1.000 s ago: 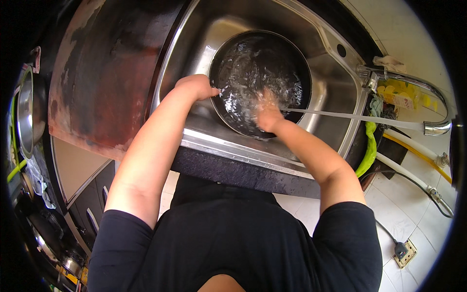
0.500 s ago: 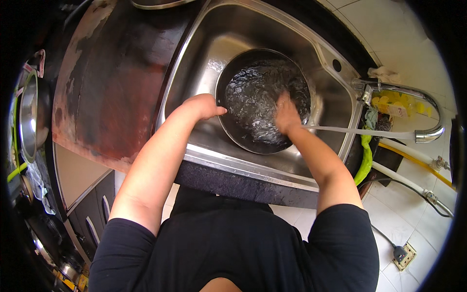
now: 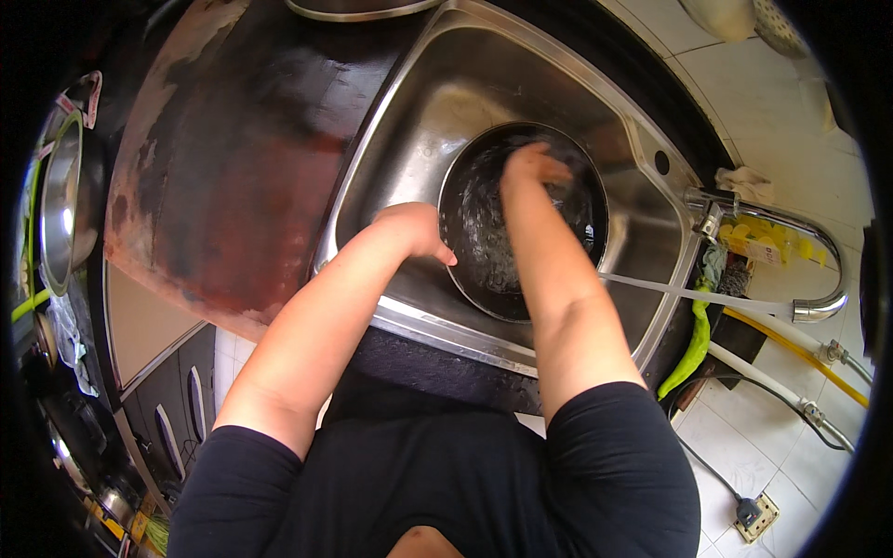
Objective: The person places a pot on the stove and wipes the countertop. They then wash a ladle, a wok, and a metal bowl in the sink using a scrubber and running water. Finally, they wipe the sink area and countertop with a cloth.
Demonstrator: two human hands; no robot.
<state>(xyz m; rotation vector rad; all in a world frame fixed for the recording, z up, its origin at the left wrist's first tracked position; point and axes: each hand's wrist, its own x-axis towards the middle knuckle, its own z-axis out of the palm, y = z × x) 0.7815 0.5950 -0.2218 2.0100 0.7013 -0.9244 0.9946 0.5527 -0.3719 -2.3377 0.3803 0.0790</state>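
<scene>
A round dark wok-like pan (image 3: 588, 191) with swirling water (image 3: 484, 232) in it sits inside the steel sink (image 3: 465, 102). My left hand (image 3: 414, 231) grips the pan's left rim, thumb over the edge; its other fingers are mostly hidden. My right hand (image 3: 534, 166) is inside the pan near the far wall, slightly blurred, fingers apart and holding nothing I can see. From the chrome faucet (image 3: 819, 302) at the right, a stream of water (image 3: 688, 292) runs leftward toward the pan and passes behind my right forearm.
Left of the sink lies a dark reddish countertop (image 3: 251, 186), with a round metal edge (image 3: 363, 11) at its far side. A long green vegetable (image 3: 693, 349) and a yellow package (image 3: 763, 240) lie by the faucet. Pots, including a steel one (image 3: 63, 205), stand far left.
My right hand has swept from the pan's right side to its far part. The view has shifted, so the sink and pan appear lower and further right. My left hand keeps its grip.
</scene>
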